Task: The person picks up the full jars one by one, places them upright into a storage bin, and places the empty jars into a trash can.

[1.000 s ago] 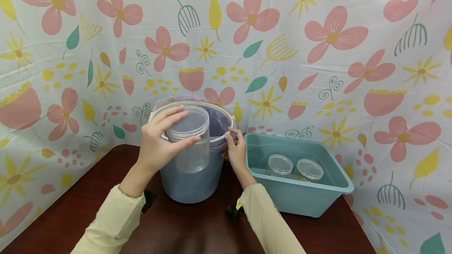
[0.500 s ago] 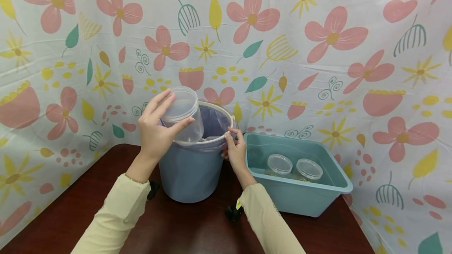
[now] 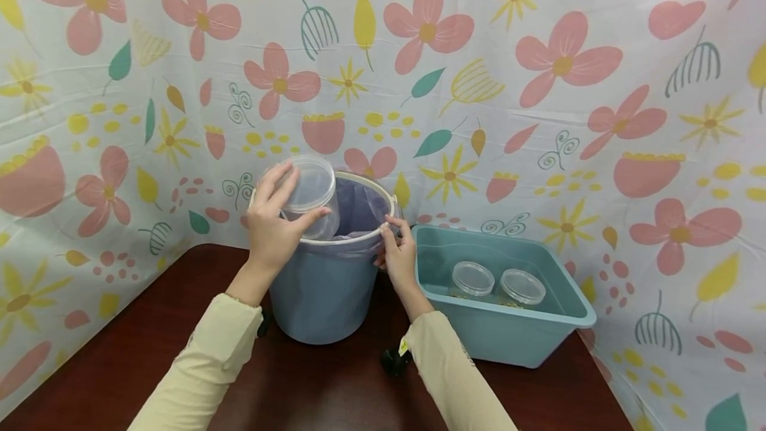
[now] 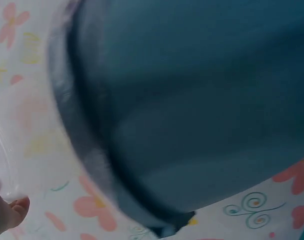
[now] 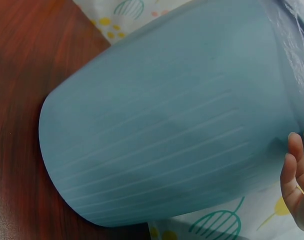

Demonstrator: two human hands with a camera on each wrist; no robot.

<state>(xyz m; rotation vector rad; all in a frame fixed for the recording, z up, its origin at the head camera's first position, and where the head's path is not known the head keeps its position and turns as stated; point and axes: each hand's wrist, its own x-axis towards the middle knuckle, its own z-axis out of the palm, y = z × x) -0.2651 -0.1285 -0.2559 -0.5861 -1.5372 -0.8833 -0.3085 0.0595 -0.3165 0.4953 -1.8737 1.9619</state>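
Observation:
My left hand [image 3: 270, 221] grips a clear plastic jar [image 3: 326, 221] from its left side, thumb in front and fingers at the top edge. The jar is tilted over the left part of the mouth of a blue trash can [image 3: 323, 301]. Its lower end is partly hidden by the hand and the can's rim. A thin purple bag [image 3: 366, 208] lines the can and folds over the rim. On the can's right side, my right hand [image 3: 399, 255] pinches the pale rim ring [image 3: 391, 199] between thumb and fingers.
A teal basin [image 3: 509, 338] stands to the right of the can, with two clear lidded jars [image 3: 473, 278] inside it. Small yellowish bits show in these jars. The dark red tabletop [image 3: 335, 384] meets a flowered cloth [image 3: 479, 52] behind.
My left hand has lifted the jar from in front of the can, then brought it over the can's mouth and slightly to the right. My right hand stays at the rim.

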